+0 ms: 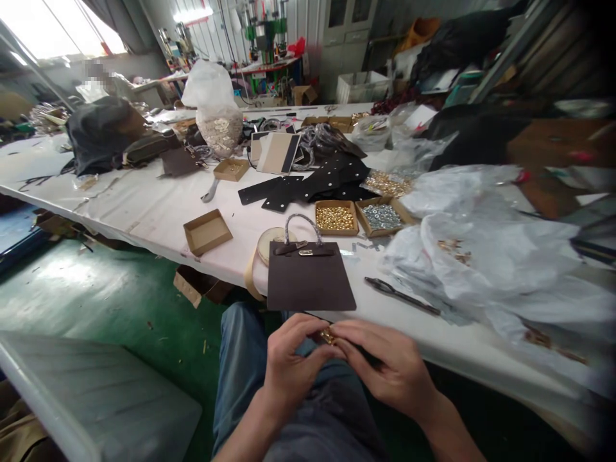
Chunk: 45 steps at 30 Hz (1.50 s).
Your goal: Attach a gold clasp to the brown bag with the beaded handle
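Observation:
Over my lap, just off the table edge, my left hand [293, 356] and my right hand [389, 362] meet fingertip to fingertip. Both pinch a small gold metal fitting [328, 335]; its exact kind is too small to tell. Beyond them a dark brown bag panel [310, 282] lies at the table edge, with a grey patterned handle [302, 218] looped up from its top and short straps with metal plates. A roll of pale tape [269, 244] sits partly under the panel. To its right rests a pair of dark pliers [402, 295].
Small cardboard trays hold gold pieces [335, 217] and silver pieces [381, 216]. Another cardboard tray [208, 232] stands to the left. Black strips [312, 183] lie behind, and white plastic bags [481, 256] cover the right side. A grey bin [106, 391] stands on the floor at left.

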{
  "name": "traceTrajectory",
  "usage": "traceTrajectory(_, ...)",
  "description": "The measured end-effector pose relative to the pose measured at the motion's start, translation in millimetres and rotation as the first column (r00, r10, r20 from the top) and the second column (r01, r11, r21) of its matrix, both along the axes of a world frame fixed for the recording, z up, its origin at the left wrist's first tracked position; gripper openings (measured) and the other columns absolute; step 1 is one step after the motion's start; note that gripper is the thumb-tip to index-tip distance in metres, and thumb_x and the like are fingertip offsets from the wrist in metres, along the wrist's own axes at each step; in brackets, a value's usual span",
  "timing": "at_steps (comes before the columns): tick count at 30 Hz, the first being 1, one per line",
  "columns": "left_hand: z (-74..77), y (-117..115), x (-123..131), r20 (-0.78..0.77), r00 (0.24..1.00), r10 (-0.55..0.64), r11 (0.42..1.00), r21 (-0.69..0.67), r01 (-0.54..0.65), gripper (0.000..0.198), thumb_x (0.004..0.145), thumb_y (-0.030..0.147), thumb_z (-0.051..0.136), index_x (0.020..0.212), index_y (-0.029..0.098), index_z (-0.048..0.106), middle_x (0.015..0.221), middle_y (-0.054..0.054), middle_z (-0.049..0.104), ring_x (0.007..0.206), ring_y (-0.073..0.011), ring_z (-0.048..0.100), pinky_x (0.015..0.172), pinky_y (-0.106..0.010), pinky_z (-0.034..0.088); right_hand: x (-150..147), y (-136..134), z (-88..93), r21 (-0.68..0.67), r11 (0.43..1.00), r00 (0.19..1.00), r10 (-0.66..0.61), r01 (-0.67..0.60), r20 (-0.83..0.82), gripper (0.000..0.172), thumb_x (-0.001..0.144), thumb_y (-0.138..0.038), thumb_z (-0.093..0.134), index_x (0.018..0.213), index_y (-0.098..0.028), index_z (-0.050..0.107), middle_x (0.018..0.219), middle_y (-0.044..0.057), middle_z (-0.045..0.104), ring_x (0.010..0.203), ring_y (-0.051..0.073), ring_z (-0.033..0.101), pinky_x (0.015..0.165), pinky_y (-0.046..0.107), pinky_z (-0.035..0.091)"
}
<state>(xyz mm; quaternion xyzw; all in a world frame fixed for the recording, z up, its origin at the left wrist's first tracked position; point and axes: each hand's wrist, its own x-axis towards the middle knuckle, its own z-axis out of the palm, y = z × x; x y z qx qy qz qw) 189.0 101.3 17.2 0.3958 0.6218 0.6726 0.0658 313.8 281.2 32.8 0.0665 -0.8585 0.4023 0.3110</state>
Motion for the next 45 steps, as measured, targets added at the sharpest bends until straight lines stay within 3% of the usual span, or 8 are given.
traceTrajectory(5,7.0,-5.1,1.9,0.137,0.984,-0.118,0.993,-0.004,0.119,0.037,0.095,0.01,0.098,0.127,0.025,0.088,0.113,-0.006,0.081,0.096,-0.0196,0.076,0.09,-0.028,0.062,4.2,3.5,5.9,0.134,0.991,1.0,-0.013,0.016,-0.023,0.031,0.112,-0.005,0.069,0.138,-0.019,0.076,0.126,0.008,0.084,0.115,0.021,0.084,0.106,0.028,0.07)
traceTrajectory(10,17.7,-7.7,11.3,0.259,0.962,-0.081,0.991,-0.08,0.105,0.025,0.1,0.008,0.09,0.118,0.025,0.088,0.108,-0.004,0.079,0.097,-0.0196,0.073,0.09,-0.028,0.058,7.2,1.7,12.4,0.188,0.981,0.999,-0.033,0.038,-0.03,0.027,0.113,-0.007,0.067,0.136,-0.019,0.075,0.124,0.008,0.085,0.111,0.021,0.085,0.103,0.028,0.071)
traceTrajectory(17,22.7,-7.5,17.6,0.452,0.889,-0.08,0.989,-0.079,0.128,0.011,0.101,0.02,0.092,0.111,0.021,0.086,0.102,-0.004,0.075,0.095,-0.019,0.067,0.089,-0.027,0.056,11.7,-10.6,7.5,0.143,0.979,0.989,-0.135,0.143,-0.065,0.024,0.113,-0.008,0.07,0.132,-0.02,0.076,0.119,0.007,0.085,0.105,0.021,0.086,0.095,0.026,0.072)
traceTrajectory(23,23.9,0.1,22.5,0.568,0.817,-0.096,0.992,-0.013,0.126,0.029,0.098,0.03,0.098,0.12,0.018,0.085,0.105,-0.006,0.076,0.097,-0.0181,0.069,0.091,-0.025,0.057,11.6,-21.5,5.7,0.045,0.964,0.96,-0.255,0.261,-0.117,0.021,0.11,-0.008,0.072,0.124,-0.022,0.08,0.113,0.003,0.085,0.097,0.019,0.086,0.09,0.024,0.071)
traceTrajectory(30,22.5,2.3,27.2,0.566,0.818,-0.107,0.994,0.029,0.11,0.028,0.096,0.031,0.1,0.118,0.019,0.088,0.102,-0.005,0.075,0.096,-0.0169,0.07,0.09,-0.023,0.057,10.8,-28.3,5.4,-0.121,0.952,0.957,-0.289,0.283,-0.038,0.019,0.111,-0.01,0.072,0.114,-0.026,0.081,0.103,-0.001,0.084,0.089,0.016,0.083,0.084,0.023,0.069)
traceTrajectory(34,18.7,1.5,27.4,0.593,0.798,-0.105,0.994,0.061,0.085,0.027,0.093,0.026,0.101,0.116,0.019,0.089,0.101,-0.006,0.076,0.094,-0.0176,0.071,0.088,-0.024,0.058,11.2,-24.7,5.7,-0.082,0.966,0.966,-0.25,0.244,-0.067,0.022,0.11,-0.007,0.074,0.12,-0.025,0.082,0.11,0.001,0.085,0.096,0.018,0.084,0.093,0.024,0.069)
traceTrajectory(38,21.0,0.6,24.6,0.578,0.804,-0.136,0.99,0.112,0.087,0.024,0.091,0.021,0.103,0.112,0.02,0.091,0.106,-0.007,0.079,0.099,-0.0198,0.074,0.089,-0.024,0.06,10.6,-19.5,10.6,-0.153,0.979,0.99,-0.139,0.135,-0.011,0.02,0.112,-0.009,0.073,0.121,-0.024,0.081,0.113,0.003,0.084,0.102,0.019,0.083,0.094,0.025,0.069)
traceTrajectory(45,26.6,-3.7,25.7,0.553,0.826,-0.114,0.993,0.06,0.097,0.014,0.096,0.019,0.097,0.109,0.02,0.092,0.107,-0.009,0.082,0.099,-0.0221,0.076,0.09,-0.027,0.061,7.5,-23.0,14.5,-0.166,0.973,0.987,-0.159,0.159,0.01,0.015,0.114,-0.009,0.069,0.115,-0.022,0.076,0.108,0.005,0.08,0.099,0.02,0.079,0.09,0.028,0.065)
